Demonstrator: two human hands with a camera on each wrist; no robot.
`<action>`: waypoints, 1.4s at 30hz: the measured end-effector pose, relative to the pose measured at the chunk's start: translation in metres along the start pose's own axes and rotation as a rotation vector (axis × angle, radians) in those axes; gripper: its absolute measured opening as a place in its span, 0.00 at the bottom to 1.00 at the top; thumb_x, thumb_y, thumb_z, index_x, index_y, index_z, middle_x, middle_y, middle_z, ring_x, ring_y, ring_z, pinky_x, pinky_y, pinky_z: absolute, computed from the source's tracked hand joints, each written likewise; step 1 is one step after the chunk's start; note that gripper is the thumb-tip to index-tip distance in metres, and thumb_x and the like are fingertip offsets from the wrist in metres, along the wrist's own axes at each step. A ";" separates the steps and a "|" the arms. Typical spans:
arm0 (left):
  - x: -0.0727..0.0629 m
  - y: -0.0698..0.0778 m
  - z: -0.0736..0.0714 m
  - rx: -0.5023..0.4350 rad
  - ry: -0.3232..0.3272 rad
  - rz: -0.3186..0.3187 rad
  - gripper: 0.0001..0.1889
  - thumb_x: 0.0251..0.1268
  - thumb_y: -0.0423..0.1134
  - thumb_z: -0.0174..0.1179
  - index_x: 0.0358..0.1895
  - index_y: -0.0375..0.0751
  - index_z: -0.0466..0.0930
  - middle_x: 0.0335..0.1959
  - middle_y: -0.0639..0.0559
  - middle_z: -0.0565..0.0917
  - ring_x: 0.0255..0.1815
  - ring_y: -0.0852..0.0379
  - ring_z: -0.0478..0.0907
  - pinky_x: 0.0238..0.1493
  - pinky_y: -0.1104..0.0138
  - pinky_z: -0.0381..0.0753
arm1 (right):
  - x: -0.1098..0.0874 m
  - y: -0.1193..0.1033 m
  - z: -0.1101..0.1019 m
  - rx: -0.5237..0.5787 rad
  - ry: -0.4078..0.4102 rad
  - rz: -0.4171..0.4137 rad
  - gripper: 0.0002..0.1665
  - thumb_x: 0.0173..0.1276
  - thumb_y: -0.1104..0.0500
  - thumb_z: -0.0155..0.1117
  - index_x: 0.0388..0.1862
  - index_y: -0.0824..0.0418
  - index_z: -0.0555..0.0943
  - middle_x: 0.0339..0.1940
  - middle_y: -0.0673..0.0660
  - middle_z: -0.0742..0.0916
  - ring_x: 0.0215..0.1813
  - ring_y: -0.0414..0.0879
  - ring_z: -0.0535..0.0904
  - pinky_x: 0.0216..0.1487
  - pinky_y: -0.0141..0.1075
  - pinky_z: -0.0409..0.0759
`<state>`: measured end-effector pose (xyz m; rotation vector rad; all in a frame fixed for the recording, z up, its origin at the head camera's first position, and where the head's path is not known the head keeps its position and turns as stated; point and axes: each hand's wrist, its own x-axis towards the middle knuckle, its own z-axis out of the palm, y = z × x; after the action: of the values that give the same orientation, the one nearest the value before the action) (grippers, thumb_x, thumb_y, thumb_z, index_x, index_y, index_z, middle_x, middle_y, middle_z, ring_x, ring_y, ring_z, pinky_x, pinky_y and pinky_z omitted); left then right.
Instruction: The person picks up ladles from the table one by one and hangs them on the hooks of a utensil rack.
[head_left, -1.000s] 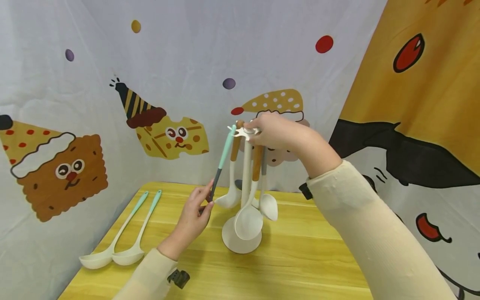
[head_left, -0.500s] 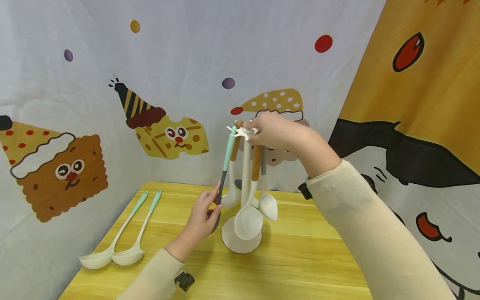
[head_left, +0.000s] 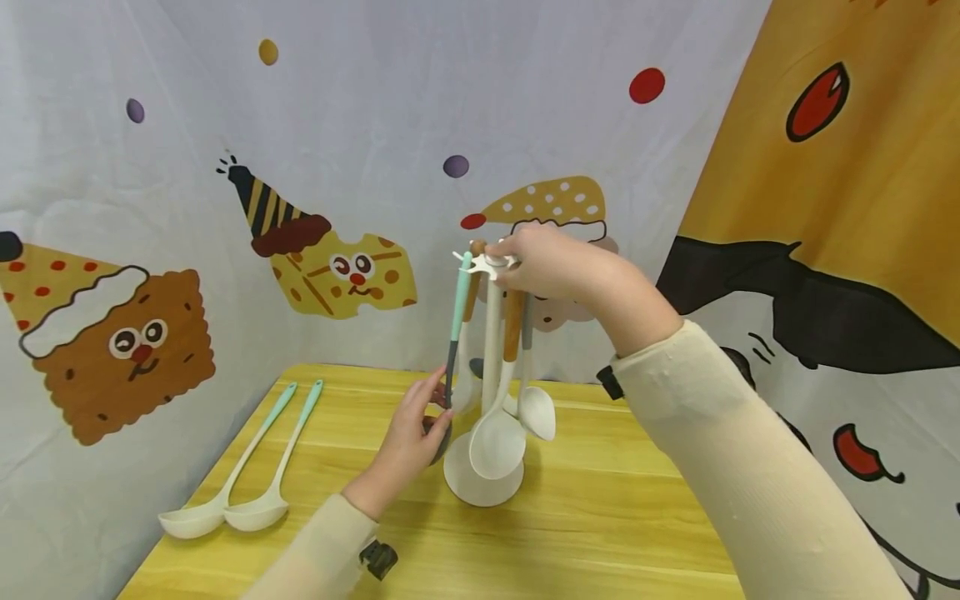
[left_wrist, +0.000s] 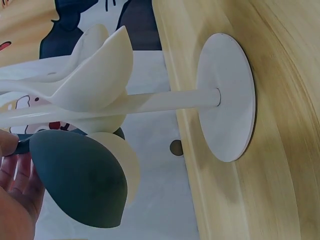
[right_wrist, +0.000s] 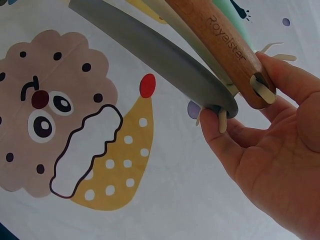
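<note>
Left hand [head_left: 405, 429] pinches a mint-handled, dark-grey ladle [head_left: 459, 304] beside a white upright utensil stand [head_left: 492, 333]

The ladle tilts slightly, bowl down, its top end at a prong of the stand; whether hooked, I cannot tell. The right hand [head_left: 551, 260] grips the stand's top between thumb and fingers. A white wooden-handled ladle [head_left: 498, 446] hangs there; two white mint-handled ladles [head_left: 257, 510] lie on the yellow wooden table [head_left: 600, 500].
</note>
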<state>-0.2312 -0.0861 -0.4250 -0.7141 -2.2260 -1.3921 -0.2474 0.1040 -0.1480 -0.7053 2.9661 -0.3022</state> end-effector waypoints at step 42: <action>-0.008 -0.008 -0.002 -0.012 -0.002 -0.081 0.28 0.61 0.23 0.57 0.65 0.44 0.67 0.48 0.43 0.74 0.42 0.52 0.77 0.35 0.71 0.82 | -0.001 0.000 0.000 -0.008 -0.005 0.010 0.31 0.72 0.52 0.54 0.73 0.51 0.62 0.64 0.60 0.71 0.59 0.52 0.65 0.55 0.44 0.72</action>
<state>-0.2297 -0.0920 -0.4342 -0.6353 -2.2728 -1.4455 -0.2468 0.1041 -0.1479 -0.6913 2.9668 -0.2883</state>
